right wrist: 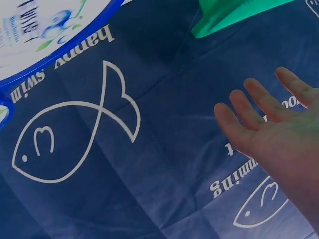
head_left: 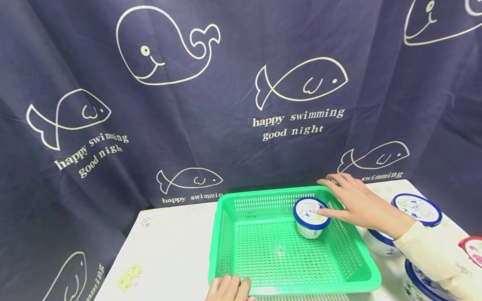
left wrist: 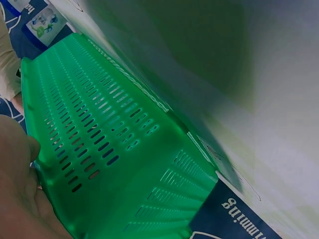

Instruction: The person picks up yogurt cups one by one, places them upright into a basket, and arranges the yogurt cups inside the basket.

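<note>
A green plastic basket (head_left: 312, 288) with slotted walls stands on the table. My left hand (head_left: 229, 288) grips its front rim, fingers over the edge; the left wrist view shows that hand (left wrist: 20, 184) beside the slotted outer wall. Inside the basket, toward the back right corner, is a round white tub (head_left: 308, 232) with a blue-edged lid. My right hand (head_left: 359, 205) reaches over the right rim with fingers extended and spread, the thumb overlapping the tub's lid. In the right wrist view its fingers (right wrist: 249, 109) are apart, with nothing held between them.
To the basket's right are more blue-lidded tubs, one at the back (head_left: 416, 209), one partly under the right forearm (head_left: 380, 246) and one in front (head_left: 421, 286). A red-rimmed lid (head_left: 475, 251) shows at the right edge. A dark blue fish-print curtain (head_left: 226, 138) hangs behind the white table (head_left: 169, 251).
</note>
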Available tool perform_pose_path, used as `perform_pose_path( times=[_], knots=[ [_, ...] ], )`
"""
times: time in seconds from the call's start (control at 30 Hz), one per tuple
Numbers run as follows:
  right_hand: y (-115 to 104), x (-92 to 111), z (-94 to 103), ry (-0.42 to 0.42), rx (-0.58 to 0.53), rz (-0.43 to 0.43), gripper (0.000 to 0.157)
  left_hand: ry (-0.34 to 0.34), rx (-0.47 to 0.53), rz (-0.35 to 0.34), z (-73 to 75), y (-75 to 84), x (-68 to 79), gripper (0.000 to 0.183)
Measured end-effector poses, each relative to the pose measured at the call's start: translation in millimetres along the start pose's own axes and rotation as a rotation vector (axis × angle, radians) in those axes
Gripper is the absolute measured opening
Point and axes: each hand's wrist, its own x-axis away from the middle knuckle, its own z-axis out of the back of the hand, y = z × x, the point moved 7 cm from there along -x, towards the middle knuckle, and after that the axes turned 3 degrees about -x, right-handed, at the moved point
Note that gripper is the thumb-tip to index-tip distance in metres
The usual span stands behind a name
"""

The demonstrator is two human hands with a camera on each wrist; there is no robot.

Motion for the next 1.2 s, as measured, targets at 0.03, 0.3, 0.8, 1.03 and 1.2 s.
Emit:
perform_pose_path(
  times=[0.03, 0.3, 0.8, 1.03, 1.2],
  knots=[
    [1.4, 1.5, 0.8, 0.0, -0.004, -0.007, 0.077, 0.008, -0.003, -0.003, 0.3, 0.1, -0.2, 0.038],
    [7.4, 13.2, 3.0, 0.001, -0.026, -0.03, 0.074, 0.007, -0.002, 0.02, 0.4, 1.0, 0.2, 0.035],
    [34.7, 42.6, 14.5, 0.027, -0.027, -0.086, 0.066, -0.027, 0.013, 0.041, 0.9, 0.3, -1.3, 0.031],
    [42.3, 55.8, 12.6, 0.04, -0.042, -0.112, 0.065, -0.035, 0.021, 0.044, -1.1, 1.8, 1.9, 0.028],
    [44.9, 61.7, 11.2, 0.063, -0.021, -0.077, 0.066, 0.021, 0.008, 0.014, -0.3, 1.4, 2.3, 0.03]
  ],
)
